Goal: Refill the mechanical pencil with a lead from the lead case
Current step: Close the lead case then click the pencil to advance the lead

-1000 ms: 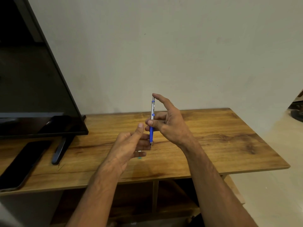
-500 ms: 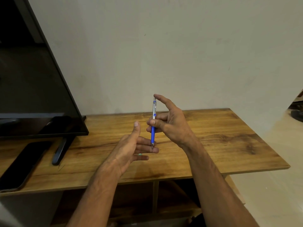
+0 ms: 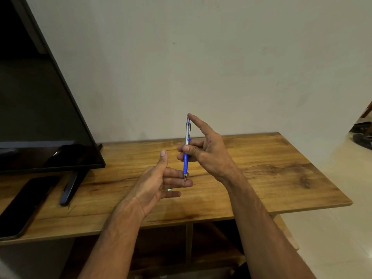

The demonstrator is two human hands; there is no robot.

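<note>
A person's right hand (image 3: 207, 150) grips an upright blue-and-silver mechanical pencil (image 3: 186, 151) between thumb and fingers, forefinger resting on its top, while the pencil's tip points down onto the fingers of the open, empty left hand (image 3: 159, 182) held just below it above a wooden table (image 3: 271, 174).

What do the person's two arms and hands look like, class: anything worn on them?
Both forearms are bare to the frame's lower edge: no sleeves, watch or bracelets show. The left hand and right hand wear no gloves, and no rings are visible. Nails are short.
</note>
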